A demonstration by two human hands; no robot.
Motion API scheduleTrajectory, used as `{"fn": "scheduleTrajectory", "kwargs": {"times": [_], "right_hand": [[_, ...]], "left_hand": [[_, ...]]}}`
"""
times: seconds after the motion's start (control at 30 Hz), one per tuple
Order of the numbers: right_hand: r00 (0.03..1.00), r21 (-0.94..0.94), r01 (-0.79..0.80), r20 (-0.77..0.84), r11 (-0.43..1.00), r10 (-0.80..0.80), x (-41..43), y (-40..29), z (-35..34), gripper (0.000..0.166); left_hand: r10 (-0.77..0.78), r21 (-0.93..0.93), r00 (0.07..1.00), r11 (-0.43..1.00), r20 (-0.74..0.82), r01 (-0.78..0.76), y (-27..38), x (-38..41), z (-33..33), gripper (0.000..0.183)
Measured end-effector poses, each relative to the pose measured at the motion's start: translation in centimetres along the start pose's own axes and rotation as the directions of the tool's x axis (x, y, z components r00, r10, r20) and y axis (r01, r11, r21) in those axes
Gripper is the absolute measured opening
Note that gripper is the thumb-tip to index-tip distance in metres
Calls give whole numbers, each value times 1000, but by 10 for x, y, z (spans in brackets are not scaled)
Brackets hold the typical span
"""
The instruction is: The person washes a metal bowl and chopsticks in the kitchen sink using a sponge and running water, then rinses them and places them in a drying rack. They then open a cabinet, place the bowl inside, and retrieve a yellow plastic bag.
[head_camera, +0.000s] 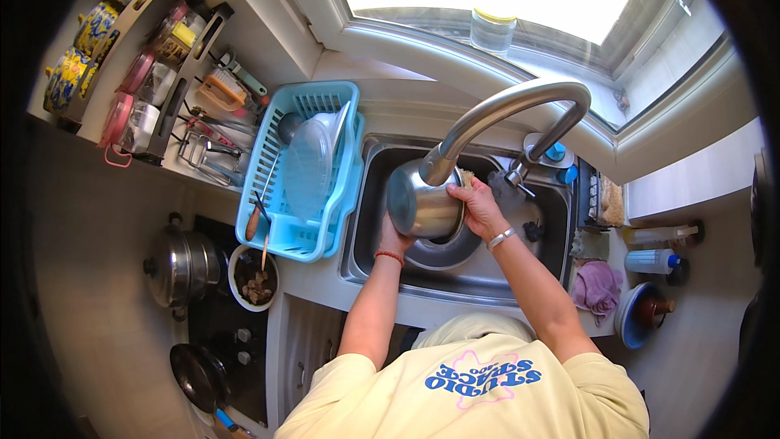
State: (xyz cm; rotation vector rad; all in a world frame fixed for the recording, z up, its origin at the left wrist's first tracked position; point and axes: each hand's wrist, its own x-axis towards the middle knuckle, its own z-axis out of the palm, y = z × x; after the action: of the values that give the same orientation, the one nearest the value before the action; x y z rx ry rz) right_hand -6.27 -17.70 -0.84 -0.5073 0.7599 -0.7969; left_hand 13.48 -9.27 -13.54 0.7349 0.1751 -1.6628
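Note:
A cylindrical stainless steel pot (420, 207) is tipped on its side above the sink (359, 238), its mouth towards the right. My left hand (395, 235) supports it from below at the near side, the fingers largely hidden behind it. At the mouth, my right hand (479, 207) has its thumb at the rim and a tan scrubbing pad (467, 178) by its fingertips. Below the pot a round metal basin (442, 256) lies in the sink, partly covered. The steel faucet (518, 97) arches over, with its spout end in front of the pot; no water stream is visible.
A blue dish rack (292, 231) with a clear lid stands left. Beyond are a bowl of food (255, 280), a lidded steamer pot (183, 265) and a black pan (198, 375) near the stove. Right are a purple cloth (597, 288) and bottles (651, 261). A jar (492, 30) stands by the window.

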Motion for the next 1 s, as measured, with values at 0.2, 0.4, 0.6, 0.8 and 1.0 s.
{"fn": "scheduleTrajectory", "kwargs": {"times": [0.2, 0.4, 0.6, 0.8, 1.0], "right_hand": [[972, -343, 232, 56, 910, -226, -11, 23, 20, 26], [792, -800, 533, 357, 277, -495, -31, 55, 13, 28], [743, -745, 653, 594, 138, -307, -44, 71, 10, 32], [614, -441, 617, 788, -652, 48, -21, 31, -73, 10], [801, -835, 550, 537, -29, -265, -51, 76, 22, 15]], "left_hand": [[67, 222, 988, 974, -137, -35, 12, -17, 31, 80], [270, 505, 961, 839, -62, -203, -31, -52, 69, 76], [303, 126, 947, 949, -106, -289, -31, -39, 30, 30], [178, 383, 981, 914, -77, -136, 1, -61, 56, 46], [419, 77, 904, 908, -90, -413, -72, -16, -23, 39]]}}
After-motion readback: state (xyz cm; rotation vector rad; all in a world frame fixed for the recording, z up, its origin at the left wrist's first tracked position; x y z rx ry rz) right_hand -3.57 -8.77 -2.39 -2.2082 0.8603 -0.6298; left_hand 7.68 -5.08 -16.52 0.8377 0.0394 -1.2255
